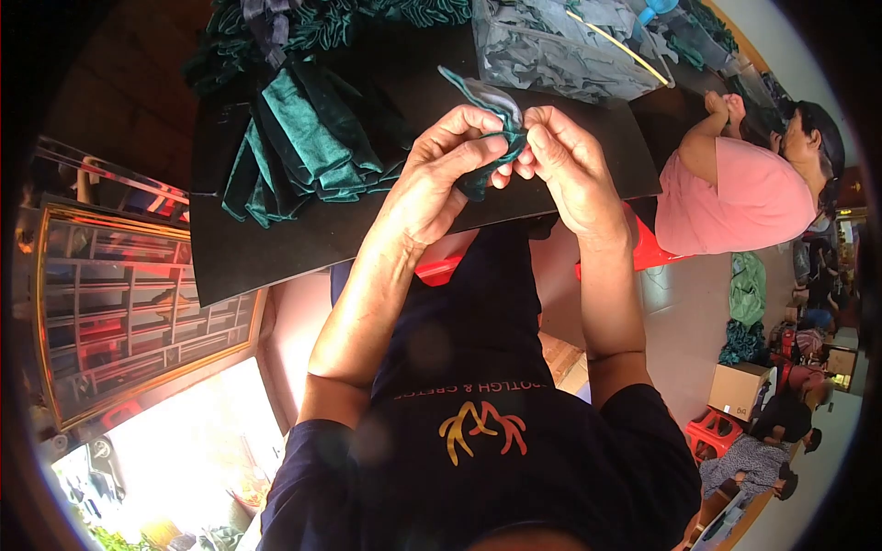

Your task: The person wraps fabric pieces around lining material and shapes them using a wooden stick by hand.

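Observation:
A small green velvet piece [476,174] with a grey inner side is held up between my two hands above the near edge of the black table [276,262]. My left hand [450,161] pinches it between thumb and fingers. On the other side, my right hand [571,165] has its thumb and fingers pressed on the same cloth, close to the left fingertips. Several flat green velvet strips [317,138] lie fanned out on the table, left of my hands.
A clear container [560,55] of grey scraps, with a thin yellow stick [620,46], stands at the back. Gathered green fabric [367,23] lies at the back left. A person in pink [740,197] sits at the right. Red stools [712,433] and a cardboard box [738,387] are on the floor.

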The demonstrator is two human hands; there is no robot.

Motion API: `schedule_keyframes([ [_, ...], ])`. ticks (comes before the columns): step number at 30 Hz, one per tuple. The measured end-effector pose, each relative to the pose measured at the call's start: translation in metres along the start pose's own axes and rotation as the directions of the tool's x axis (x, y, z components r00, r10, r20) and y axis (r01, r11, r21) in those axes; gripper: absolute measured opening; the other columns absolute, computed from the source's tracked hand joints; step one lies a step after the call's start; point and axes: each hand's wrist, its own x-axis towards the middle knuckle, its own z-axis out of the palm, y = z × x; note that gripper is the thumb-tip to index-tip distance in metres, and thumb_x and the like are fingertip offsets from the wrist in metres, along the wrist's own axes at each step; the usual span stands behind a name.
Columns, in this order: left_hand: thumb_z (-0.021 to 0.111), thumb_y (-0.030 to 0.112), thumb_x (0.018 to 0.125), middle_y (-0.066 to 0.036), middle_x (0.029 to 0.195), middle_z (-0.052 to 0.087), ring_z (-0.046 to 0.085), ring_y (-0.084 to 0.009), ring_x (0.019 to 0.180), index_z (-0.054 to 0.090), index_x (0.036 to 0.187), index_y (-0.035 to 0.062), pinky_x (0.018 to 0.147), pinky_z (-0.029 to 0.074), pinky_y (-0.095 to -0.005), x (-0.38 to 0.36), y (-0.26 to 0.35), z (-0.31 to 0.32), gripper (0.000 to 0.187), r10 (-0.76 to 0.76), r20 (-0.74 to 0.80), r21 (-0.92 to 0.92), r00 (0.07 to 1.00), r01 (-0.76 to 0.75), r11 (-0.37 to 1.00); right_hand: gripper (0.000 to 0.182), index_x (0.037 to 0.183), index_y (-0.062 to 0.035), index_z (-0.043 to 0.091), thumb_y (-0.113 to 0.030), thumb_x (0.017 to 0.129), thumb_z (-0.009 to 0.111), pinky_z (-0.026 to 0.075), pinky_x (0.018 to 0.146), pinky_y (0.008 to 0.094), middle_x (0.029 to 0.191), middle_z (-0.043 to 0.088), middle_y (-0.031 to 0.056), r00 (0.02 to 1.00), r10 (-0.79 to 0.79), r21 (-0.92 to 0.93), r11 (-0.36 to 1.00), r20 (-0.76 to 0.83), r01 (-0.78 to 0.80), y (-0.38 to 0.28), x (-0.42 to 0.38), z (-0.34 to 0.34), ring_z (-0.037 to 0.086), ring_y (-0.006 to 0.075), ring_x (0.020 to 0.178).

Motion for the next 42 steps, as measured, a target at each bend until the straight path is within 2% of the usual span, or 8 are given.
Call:
schedule_keyframes([
  [5, 0.058, 0.011, 0.093, -0.005, 0.094, 0.062, 0.063, -0.0141, 0.084, 0.057, 0.101, 0.0049, 0.077, 0.054, -0.03, 0.001, 0.0, 0.002, 0.01, -0.032, -0.034, -0.124, 0.999, 0.027, 0.992, 0.02, 0.1, -0.0025, 0.056, -0.022, 0.098, 0.052, 0.046, 0.069, 0.0234, 0.082, 0.055, -0.0016, 0.994, -0.089, -0.254, 0.965, -0.065, 0.07, 0.002, 0.001, 0.001, 0.051, 0.0061, 0.074],
  [13, 0.065, 0.004, 0.088, -0.002, 0.092, 0.06, 0.058, -0.0077, 0.076, 0.055, 0.098, 0.006, 0.067, 0.05, -0.023, 0.001, -0.009, 0.004, 0.015, 0.11, -0.085, 0.119, 0.99, -0.099, 0.988, 0.019, 0.104, -0.0006, 0.057, -0.018, 0.097, 0.055, 0.048, 0.07, 0.0225, 0.09, 0.058, 0.0008, 0.941, -0.286, -0.439, 0.88, -0.184, 0.181, 0.012, 0.0, 0.011, 0.054, 0.0057, 0.081],
  [20, 0.064, 0.002, 0.088, 0.001, 0.08, 0.059, 0.052, -0.0031, 0.072, 0.055, 0.096, 0.0043, 0.061, 0.042, -0.0191, 0.004, -0.015, 0.004, 0.012, 0.335, -0.134, 0.379, 0.933, -0.264, 0.887, 0.024, 0.11, 0.0029, 0.057, -0.013, 0.092, 0.062, 0.052, 0.078, 0.0256, 0.107, 0.06, 0.0085, 0.909, -0.384, -0.43, 0.857, -0.16, 0.286, 0.018, -0.007, 0.024, 0.059, 0.012, 0.097],
  [21, 0.064, 0.002, 0.089, 0.001, 0.079, 0.058, 0.052, -0.0029, 0.071, 0.055, 0.096, 0.0039, 0.061, 0.042, -0.019, 0.004, -0.015, 0.004, 0.012, 0.346, -0.148, 0.401, 0.927, -0.263, 0.877, 0.023, 0.114, 0.0026, 0.057, -0.006, 0.092, 0.06, 0.046, 0.088, 0.0254, 0.11, 0.059, 0.0058, 0.922, -0.335, -0.375, 0.894, -0.193, 0.246, 0.015, -0.01, 0.028, 0.057, 0.0114, 0.101],
  [27, 0.063, 0.0, 0.088, 0.001, 0.079, 0.059, 0.054, -0.0044, 0.073, 0.055, 0.094, 0.003, 0.066, 0.045, -0.0199, 0.005, -0.019, 0.008, 0.011, 0.451, -0.136, 0.514, 0.882, -0.327, 0.793, 0.02, 0.108, 0.002, 0.06, -0.001, 0.088, 0.064, 0.052, 0.079, 0.0237, 0.101, 0.062, 0.0069, 0.905, -0.325, -0.283, 0.926, -0.273, 0.248, 0.023, -0.011, 0.022, 0.061, 0.0109, 0.093],
  [30, 0.063, -0.001, 0.087, 0.0, 0.08, 0.059, 0.056, -0.0051, 0.073, 0.054, 0.092, 0.0033, 0.066, 0.046, -0.0208, 0.007, -0.021, 0.008, 0.012, 0.466, -0.132, 0.643, 0.875, -0.282, 0.712, 0.019, 0.106, 0.0017, 0.06, 0.001, 0.087, 0.065, 0.051, 0.078, 0.0222, 0.095, 0.063, 0.005, 0.872, -0.432, -0.401, 0.859, -0.229, 0.32, 0.021, -0.008, 0.025, 0.061, 0.0084, 0.088],
  [36, 0.064, -0.002, 0.086, 0.002, 0.078, 0.058, 0.054, -0.003, 0.07, 0.051, 0.087, 0.006, 0.063, 0.045, -0.0189, 0.014, -0.029, 0.008, 0.015, 0.509, -0.288, 0.404, 0.811, -0.379, 0.832, 0.023, 0.108, 0.0005, 0.058, 0.001, 0.087, 0.066, 0.049, 0.075, 0.0212, 0.092, 0.06, 0.0032, 0.902, -0.375, -0.305, 0.903, -0.215, 0.303, 0.025, -0.007, 0.028, 0.058, 0.0061, 0.084],
  [42, 0.066, 0.002, 0.087, 0.003, 0.077, 0.055, 0.048, -0.0009, 0.067, 0.051, 0.09, 0.0078, 0.061, 0.041, -0.0168, 0.014, -0.033, 0.01, 0.016, 0.576, -0.348, 0.39, 0.739, -0.445, 0.806, 0.021, 0.105, 0.0009, 0.058, 0.0, 0.086, 0.066, 0.051, 0.078, 0.022, 0.096, 0.063, 0.0043, 0.92, -0.232, -0.159, 0.969, -0.316, 0.19, 0.033, -0.006, 0.031, 0.061, 0.0084, 0.088],
])
